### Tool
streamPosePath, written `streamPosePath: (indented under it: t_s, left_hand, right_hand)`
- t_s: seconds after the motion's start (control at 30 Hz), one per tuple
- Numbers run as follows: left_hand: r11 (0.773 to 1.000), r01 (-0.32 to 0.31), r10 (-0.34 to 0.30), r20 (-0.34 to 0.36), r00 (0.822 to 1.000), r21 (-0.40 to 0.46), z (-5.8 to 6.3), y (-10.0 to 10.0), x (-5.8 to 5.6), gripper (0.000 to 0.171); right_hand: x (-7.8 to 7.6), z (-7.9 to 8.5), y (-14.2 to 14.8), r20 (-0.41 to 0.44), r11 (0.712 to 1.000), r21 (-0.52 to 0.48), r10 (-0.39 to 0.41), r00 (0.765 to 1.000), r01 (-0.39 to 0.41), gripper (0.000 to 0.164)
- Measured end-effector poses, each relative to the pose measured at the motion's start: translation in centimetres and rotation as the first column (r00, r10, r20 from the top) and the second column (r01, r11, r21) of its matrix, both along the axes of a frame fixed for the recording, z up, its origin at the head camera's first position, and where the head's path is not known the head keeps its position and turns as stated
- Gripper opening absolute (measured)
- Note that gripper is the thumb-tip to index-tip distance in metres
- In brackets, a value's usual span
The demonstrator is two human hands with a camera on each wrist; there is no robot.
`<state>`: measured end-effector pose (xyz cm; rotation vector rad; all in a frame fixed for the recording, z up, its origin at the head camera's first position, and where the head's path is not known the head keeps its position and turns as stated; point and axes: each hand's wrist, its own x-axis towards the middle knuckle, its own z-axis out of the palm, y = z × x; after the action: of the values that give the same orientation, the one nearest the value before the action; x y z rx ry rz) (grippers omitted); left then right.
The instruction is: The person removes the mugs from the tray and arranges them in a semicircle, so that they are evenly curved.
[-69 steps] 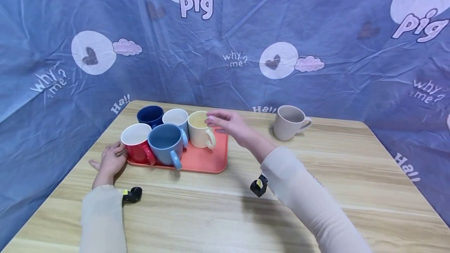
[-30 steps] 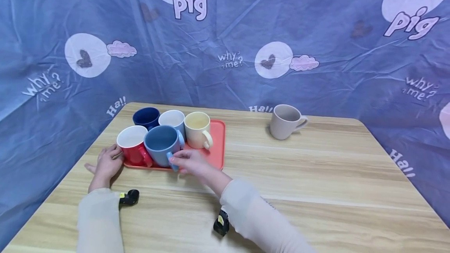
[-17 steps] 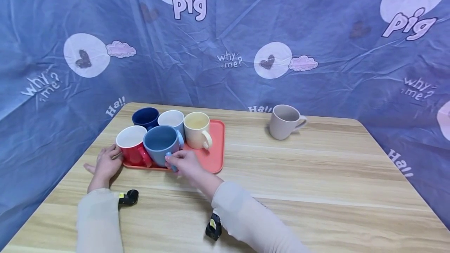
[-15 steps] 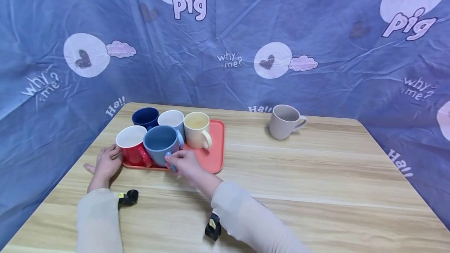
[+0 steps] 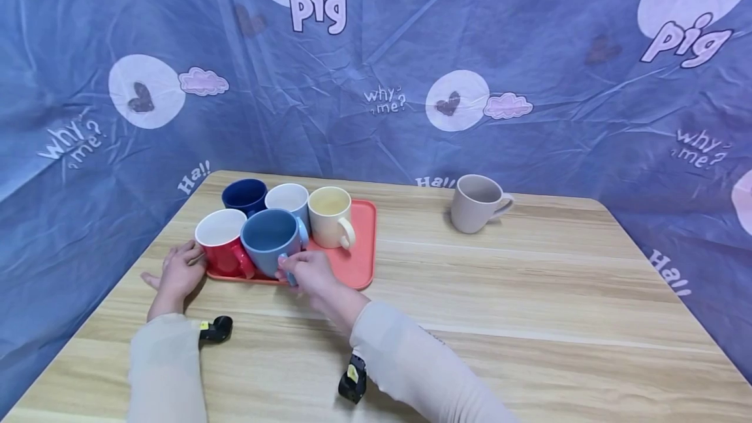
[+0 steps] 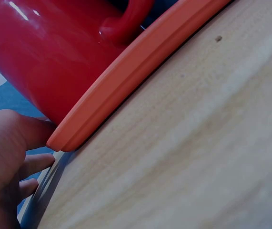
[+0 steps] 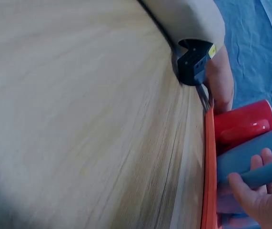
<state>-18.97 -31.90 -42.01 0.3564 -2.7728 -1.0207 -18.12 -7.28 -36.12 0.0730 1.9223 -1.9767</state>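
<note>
My right hand pinches the handle of a large blue mug, which stands at the front of an orange-red tray. In the right wrist view, thumb and fingers close round that handle. A red mug with a white inside stands left of the blue one, its handle towards the front. Beside it, at the tray's left end, my left hand touches the tray corner with fingers extended. Behind are a navy mug, a white-lined light blue mug and a cream mug.
A grey mug stands on the wooden table right of the tray, its handle pointing right. Patterned blue cloth hangs right behind the table and along both sides.
My right hand has moved from beside the cream mug left and towards the front, and has taken hold of the blue mug's handle. My left hand stays at the tray's left end.
</note>
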Motion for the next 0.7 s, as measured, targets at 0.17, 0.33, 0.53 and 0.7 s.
streamPosePath:
  t_s: [0.17, 0.33, 0.53, 0.7]
  left_hand:
    - [1.000, -0.001, 0.001, -0.003, 1.000, 0.004, 0.0, 0.0, 0.0, 0.041]
    - [1.000, 0.006, -0.006, -0.014, 1.000, 0.004, 0.0, 0.0, -0.1, 0.041]
    - [1.000, 0.005, -0.005, -0.017, 1.000, -0.002, -0.1, 0.0, -0.2, 0.041]
    - [1.000, 0.005, -0.005, -0.017, 1.000, -0.007, -0.2, -0.1, -0.1, 0.041]
  right_hand:
    - [-0.1, 0.0, -0.2, 0.037, 0.999, -0.002, -0.043, 0.998, 0.043, 0.010]
    - [-0.3, -0.2, 0.0, 0.036, 0.997, -0.035, -0.066, 0.997, 0.067, 0.010]
    - [-0.3, -0.1, 0.6, 0.026, 0.996, -0.071, -0.054, 0.998, 0.055, 0.012]
    - [-0.3, 0.5, 1.0, 0.026, 0.991, -0.132, -0.029, 0.999, 0.032, 0.013]
